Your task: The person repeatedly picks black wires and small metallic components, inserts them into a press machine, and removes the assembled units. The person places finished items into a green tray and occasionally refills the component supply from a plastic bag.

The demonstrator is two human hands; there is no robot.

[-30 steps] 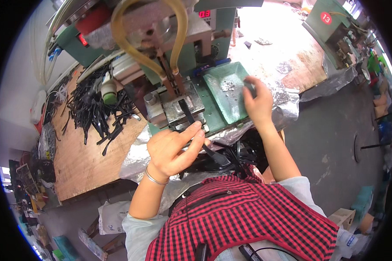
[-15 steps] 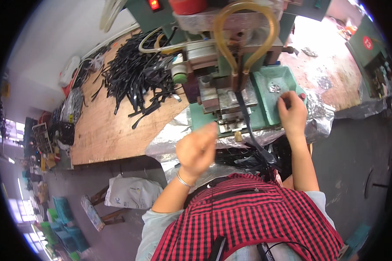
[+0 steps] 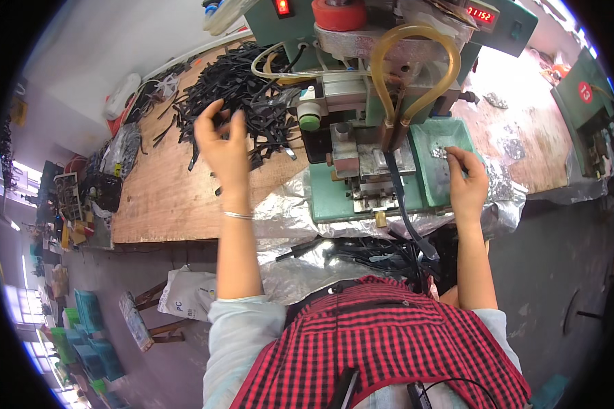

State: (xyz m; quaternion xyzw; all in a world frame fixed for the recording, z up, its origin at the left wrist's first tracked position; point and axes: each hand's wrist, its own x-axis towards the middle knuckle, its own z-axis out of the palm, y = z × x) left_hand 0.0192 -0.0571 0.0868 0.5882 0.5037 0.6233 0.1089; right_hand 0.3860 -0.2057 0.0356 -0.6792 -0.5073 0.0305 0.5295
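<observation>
My left hand [image 3: 224, 146] hovers over the near edge of a pile of black strips [image 3: 211, 88], thumb and fingers apart, with nothing in it. My right hand [image 3: 469, 184] is at the green tray [image 3: 457, 133]. Its thumb and forefinger are pinched beside small shiny metal pieces [image 3: 440, 150]; whether a piece is between the fingertips is too small to tell. Between my hands stands a green and metal bench press [image 3: 351, 85]. One dark strip [image 3: 404, 203] hangs from under its head, over the table edge towards my lap.
A looped yellowish tube [image 3: 416, 31] rises in front of the press. Foil [image 3: 286, 204] covers the table's front edge. More black strips [image 3: 368, 252] lie below it, near my lap. A white sack [image 3: 187, 293] rests by a wooden stool at lower left.
My left hand has swung from in front of the press to the strip pile at the left and opened. My right hand stays at the tray, its fingertips now by the metal pieces.
</observation>
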